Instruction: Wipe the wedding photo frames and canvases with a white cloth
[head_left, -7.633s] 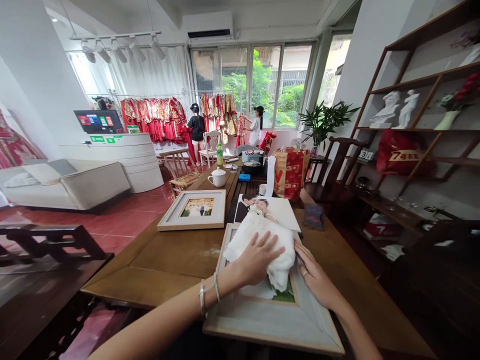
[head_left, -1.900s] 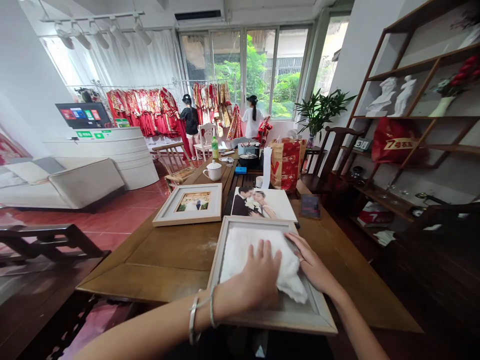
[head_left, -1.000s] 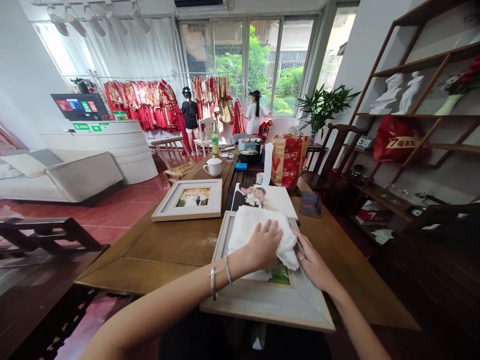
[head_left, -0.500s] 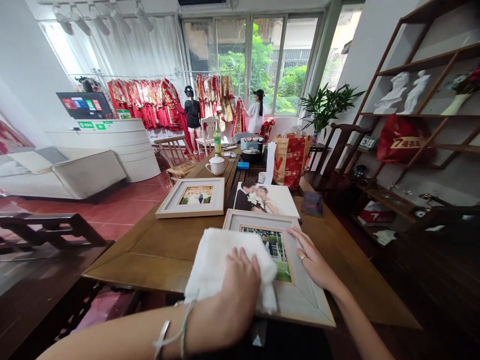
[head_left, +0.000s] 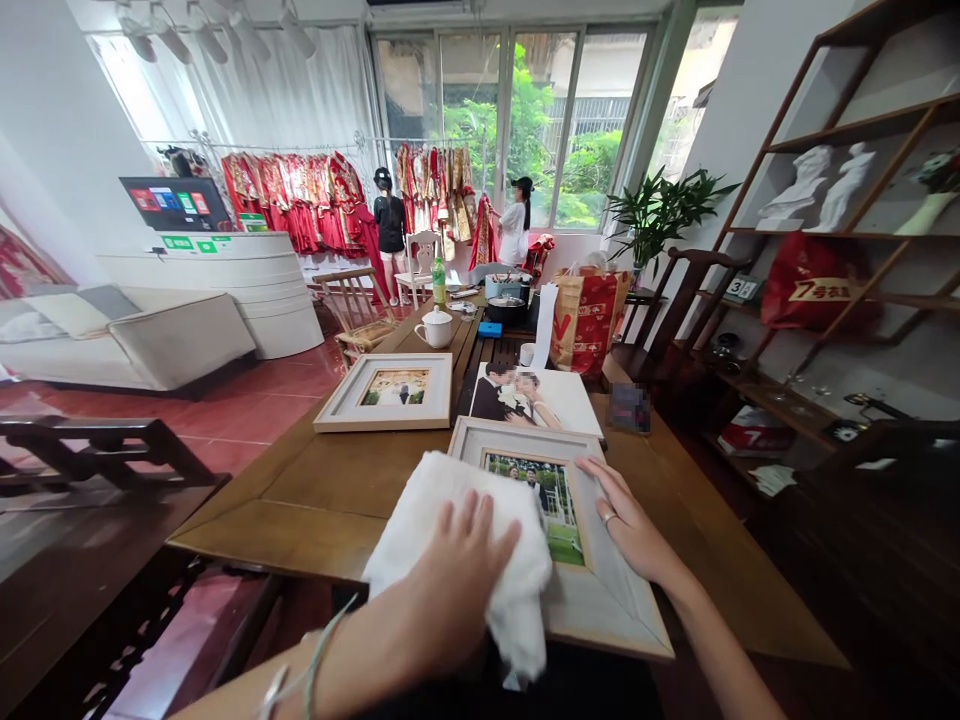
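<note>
A pale wooden picture frame [head_left: 609, 615] with a wedding photo lies at the near edge of the wooden table [head_left: 330, 500]. My left hand [head_left: 450, 590] lies flat, fingers spread, on a white cloth [head_left: 442, 530] that covers the frame's left side and hangs over the table edge. My right hand [head_left: 626, 525], a ring on one finger, rests open on the frame's right border and steadies it.
A second framed photo [head_left: 386, 390] and an unframed wedding print [head_left: 534, 398] lie further up the table, with a white teapot [head_left: 437, 327], a red gift bag [head_left: 586, 320] and a small card [head_left: 628, 408]. Shelves stand at right, a sofa at left. Two people stand by the far clothes rack.
My left hand has dragged the cloth from the middle of the photo down and left to the frame's near left edge, uncovering the picture. My right hand has stayed on the frame.
</note>
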